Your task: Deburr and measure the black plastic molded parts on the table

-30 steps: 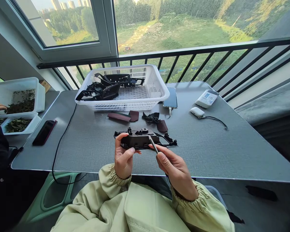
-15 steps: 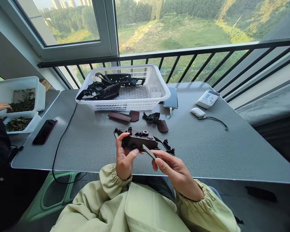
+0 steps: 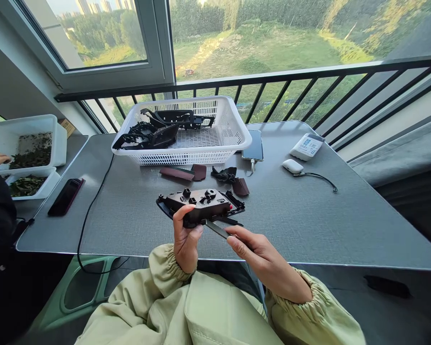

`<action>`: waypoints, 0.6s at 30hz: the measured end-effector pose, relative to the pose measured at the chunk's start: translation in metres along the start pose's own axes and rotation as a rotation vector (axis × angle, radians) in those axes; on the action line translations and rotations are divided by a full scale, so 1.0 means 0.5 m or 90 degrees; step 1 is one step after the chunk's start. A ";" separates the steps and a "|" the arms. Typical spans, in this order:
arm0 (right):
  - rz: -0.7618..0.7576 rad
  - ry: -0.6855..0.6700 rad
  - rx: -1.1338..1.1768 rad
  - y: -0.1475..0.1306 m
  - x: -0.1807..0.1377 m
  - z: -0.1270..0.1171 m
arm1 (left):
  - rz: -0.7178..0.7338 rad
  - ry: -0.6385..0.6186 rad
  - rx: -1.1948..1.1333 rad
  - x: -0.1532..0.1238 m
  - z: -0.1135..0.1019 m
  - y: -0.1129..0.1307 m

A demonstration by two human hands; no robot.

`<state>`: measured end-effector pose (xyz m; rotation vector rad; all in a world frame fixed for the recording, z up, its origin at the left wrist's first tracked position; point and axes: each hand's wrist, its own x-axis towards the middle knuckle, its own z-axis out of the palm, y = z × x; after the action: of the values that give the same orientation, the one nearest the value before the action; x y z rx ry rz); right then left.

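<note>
We find a grey tabletop (image 3: 301, 225) beneath and ahead of the right hand (image 3: 264, 258). Beyond the hand runs a black metal balcony railing (image 3: 301, 74); further ahead, a white-framed window (image 3: 111, 79) overlooks green open ground and trees (image 3: 262, 43) in daylight. To the right of the hand, we note a grey padded ledge (image 3: 398, 153) along the wall.

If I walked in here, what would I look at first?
You'd probably look first at the middle, where a left hand grips a dark moulded plastic part and a right hand holds a flat blade at its lower edge. Just behind them, a white plastic basket of similar dark parts sits on the grey table. Farther off, past the black balcony railing, a bright green field fills the window.
</note>
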<state>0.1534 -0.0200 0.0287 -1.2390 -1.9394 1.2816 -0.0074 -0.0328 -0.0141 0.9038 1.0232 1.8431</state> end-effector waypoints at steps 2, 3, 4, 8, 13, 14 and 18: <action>0.008 -0.006 -0.019 -0.002 0.000 -0.003 | 0.026 0.003 0.031 -0.001 -0.001 -0.002; 0.010 -0.011 -0.028 -0.003 0.000 -0.006 | 0.037 0.005 0.044 -0.001 0.000 -0.003; 0.009 -0.015 -0.037 -0.003 0.000 -0.008 | 0.047 0.006 0.053 -0.001 0.000 -0.003; 0.004 -0.014 -0.059 -0.003 -0.002 -0.013 | 0.069 -0.001 0.052 0.001 0.000 -0.004; 0.004 -0.008 -0.069 0.000 -0.001 -0.011 | 0.058 0.015 0.058 0.001 0.001 -0.002; 0.003 -0.015 -0.070 0.001 -0.001 -0.011 | 0.049 0.023 0.061 0.002 0.001 -0.001; 0.019 -0.007 -0.009 0.001 -0.002 -0.016 | 0.016 0.020 0.027 0.014 0.004 0.007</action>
<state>0.1604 -0.0173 0.0318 -1.2743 -1.9483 1.2937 -0.0094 -0.0270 -0.0090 0.9191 1.0792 1.8672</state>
